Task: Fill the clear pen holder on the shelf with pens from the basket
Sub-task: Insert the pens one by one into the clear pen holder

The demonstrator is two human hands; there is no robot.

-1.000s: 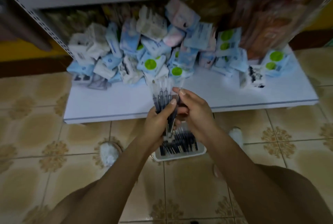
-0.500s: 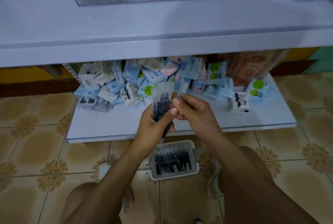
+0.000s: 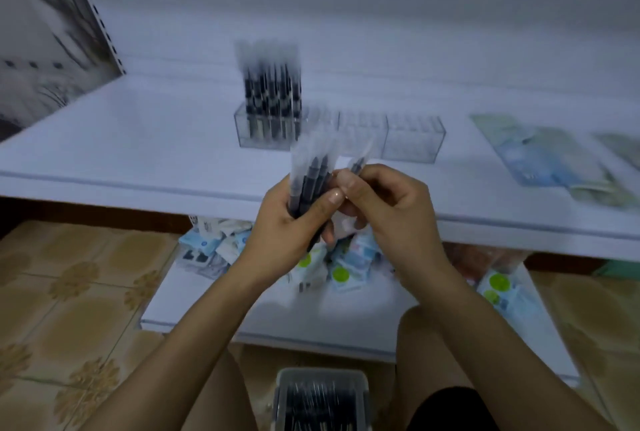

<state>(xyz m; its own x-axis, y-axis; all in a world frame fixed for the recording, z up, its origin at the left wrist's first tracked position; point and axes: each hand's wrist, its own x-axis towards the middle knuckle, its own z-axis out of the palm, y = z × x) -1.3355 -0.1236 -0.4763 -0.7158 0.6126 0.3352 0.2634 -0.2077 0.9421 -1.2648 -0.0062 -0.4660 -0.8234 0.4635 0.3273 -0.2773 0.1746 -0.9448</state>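
Note:
My left hand [image 3: 287, 226] grips a bunch of dark pens with clear caps [image 3: 313, 167], held upright in front of the white shelf. My right hand [image 3: 391, 208] pinches one pen [image 3: 358, 162] from that bunch between thumb and fingers. On the shelf behind stands the clear pen holder [image 3: 408, 139], a row of compartments. Its leftmost compartment holds several upright dark pens [image 3: 270, 91]; the compartments to the right look bare. The basket [image 3: 322, 399] with several pens lies on the floor between my knees.
The white shelf board [image 3: 138, 153] runs across the view, its front edge just behind my hands. Flat packets [image 3: 550, 156] lie on it at the right. A lower shelf [image 3: 363, 330] carries a heap of small blue and white packs. A perforated upright [image 3: 100, 21] stands at the left.
The view has swung up from the lower shelf to the upper shelf and the pen holder. Both hands rose with the bunch of pens; the basket now sits at the bottom edge.

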